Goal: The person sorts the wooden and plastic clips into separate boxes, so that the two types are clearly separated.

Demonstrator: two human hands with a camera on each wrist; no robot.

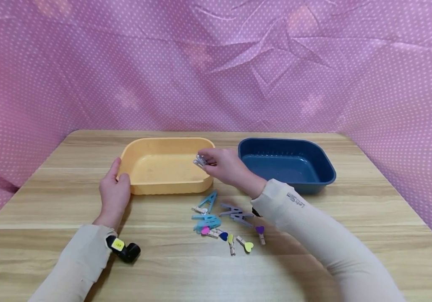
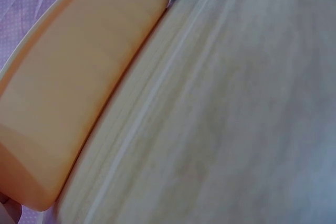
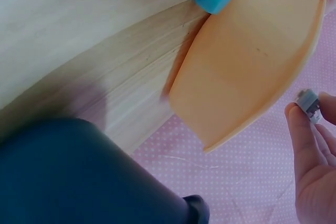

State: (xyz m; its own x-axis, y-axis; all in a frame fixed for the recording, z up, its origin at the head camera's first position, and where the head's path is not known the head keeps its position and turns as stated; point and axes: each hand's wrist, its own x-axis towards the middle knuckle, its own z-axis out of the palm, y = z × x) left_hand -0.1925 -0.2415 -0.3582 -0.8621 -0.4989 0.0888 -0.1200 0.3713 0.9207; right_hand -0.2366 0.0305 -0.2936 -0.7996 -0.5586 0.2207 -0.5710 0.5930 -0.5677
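Observation:
A yellow tray (image 1: 140, 147) stands on the wooden table, with a dark blue tray (image 1: 327, 170) to its right. My left hand (image 1: 119, 174) grips the yellow tray's front left corner, thumb along the rim. Over that tray's right rim my right hand (image 1: 205, 159) pinches a grey clothespin (image 1: 200, 160). The right wrist view shows the same grey clothespin (image 3: 308, 103) between my fingertips (image 3: 299, 129), above the yellow tray (image 3: 247, 61). In the left wrist view the yellow tray's outer wall (image 2: 79, 87) fills the left side.
A loose pile of clips lies in front of the trays: a blue clothespin (image 1: 207, 202), a grey one (image 1: 236, 214) and several small heart-topped pegs (image 1: 247, 246). A pink dotted cloth (image 1: 216, 63) closes off the back and sides.

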